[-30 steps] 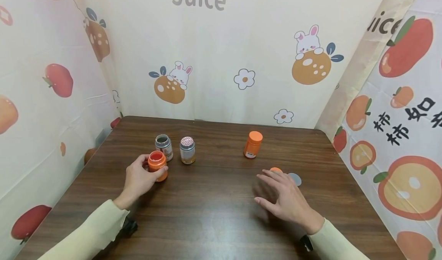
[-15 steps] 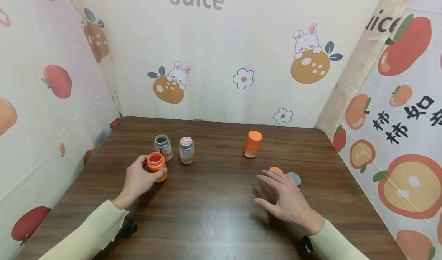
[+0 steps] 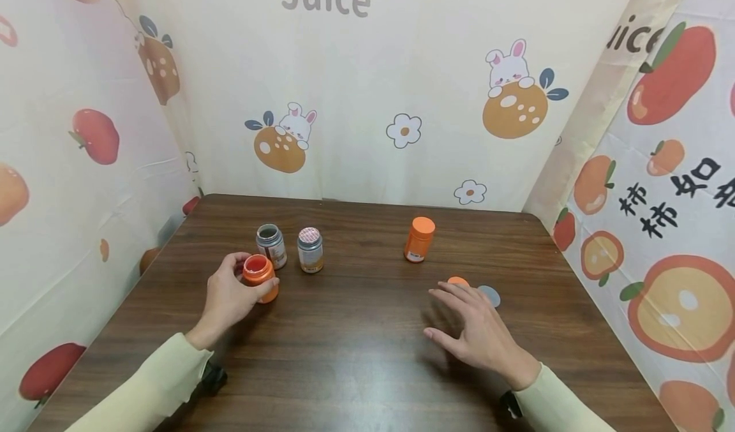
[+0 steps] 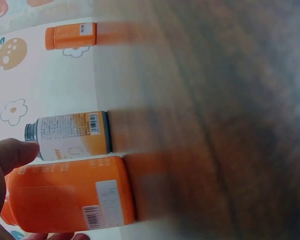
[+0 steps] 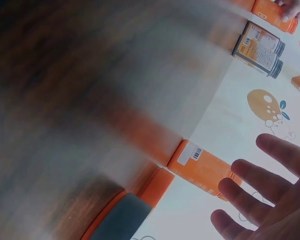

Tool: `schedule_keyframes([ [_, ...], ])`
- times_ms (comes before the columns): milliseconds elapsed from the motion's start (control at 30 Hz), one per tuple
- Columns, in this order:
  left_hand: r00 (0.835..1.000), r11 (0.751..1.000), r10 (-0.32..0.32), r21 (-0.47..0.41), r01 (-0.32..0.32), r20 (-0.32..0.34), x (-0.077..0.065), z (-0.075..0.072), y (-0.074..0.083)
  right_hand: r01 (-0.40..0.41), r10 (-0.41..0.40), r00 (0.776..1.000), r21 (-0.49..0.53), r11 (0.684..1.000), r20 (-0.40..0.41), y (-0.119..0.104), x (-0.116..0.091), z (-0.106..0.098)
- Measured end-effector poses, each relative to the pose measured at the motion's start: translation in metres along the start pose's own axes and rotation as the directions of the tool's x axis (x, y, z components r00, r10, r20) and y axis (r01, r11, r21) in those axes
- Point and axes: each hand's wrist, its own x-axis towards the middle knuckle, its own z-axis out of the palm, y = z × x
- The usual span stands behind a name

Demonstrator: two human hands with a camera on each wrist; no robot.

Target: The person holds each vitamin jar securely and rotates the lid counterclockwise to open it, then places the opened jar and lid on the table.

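My left hand (image 3: 232, 295) holds an uncapped orange bottle (image 3: 262, 286) near its neck, thumb on one side and fingers on the other. Its red inside shows from above, and its label faces the left wrist view. Right behind that bottle stands an uncapped grey bottle (image 3: 272, 248). Another grey bottle (image 3: 311, 253), its mouth covered by a patterned seal, is beside it. Over on the right, my right hand (image 3: 479, 330) hovers with fingers spread, holding nothing. Just beyond its fingers lie an orange lid (image 3: 458, 281) and a grey lid (image 3: 490, 297), both partly hidden by the hand.
A capped orange bottle (image 3: 420, 240) stands upright toward the back right of the brown wooden table (image 3: 344, 355). Fruit-printed cloth (image 3: 356, 87) hangs behind the table and along both sides.
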Motion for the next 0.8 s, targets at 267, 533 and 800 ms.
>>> schedule_keyframes([
  [267, 0.982, 0.99, 0.143, -0.001, -0.144, -0.127, 0.0, -0.003, 0.013, -0.005, 0.005, 1.0, -0.005, 1.0, -0.006, 0.0, 0.002, -0.001],
  [533, 0.964, 0.973, 0.229, 0.014, -0.23, -0.138, -0.003, -0.002, 0.035, -0.004, 0.004, 1.0, -0.006, 1.0, -0.01, -0.001, 0.002, -0.002],
  [800, 0.926, 0.936, 0.347, -0.013, -0.352, -0.151, -0.005, 0.011, 0.054, -0.01, 0.01, 1.0, 0.0, 1.0, -0.018, 0.0, 0.002, -0.003],
])
